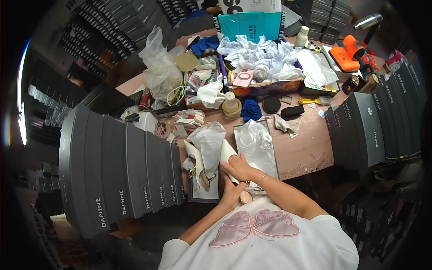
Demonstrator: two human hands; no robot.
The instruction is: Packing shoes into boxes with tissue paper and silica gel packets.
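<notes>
A white pointed shoe (pixel 227 150) is between my hands at the table's front edge, toe pointing away from me. My right hand (pixel 240 168) lies across its opening, fingers bent around the upper. From below, my left hand (pixel 231 194) grips the heel end, its fingers partly hidden. To the left, a matching white shoe (pixel 194 155) with a strap rests on its side in an open grey shoebox (pixel 205 193). White tissue paper (pixel 209 139) stands up between the shoes. On the right, an open box (pixel 275 166) holds more white paper, partly behind my right arm.
Grey shoebox stacks stand at left (pixel 135 166) and right (pixel 364 126). Behind the work spot are a glue jar (pixel 231 107), a blue cloth (pixel 251 110), a yellow-handled brush (pixel 315 101), a carton of crumpled paper (pixel 261 56) with a pink phone (pixel 243 77), and an orange device (pixel 345 58).
</notes>
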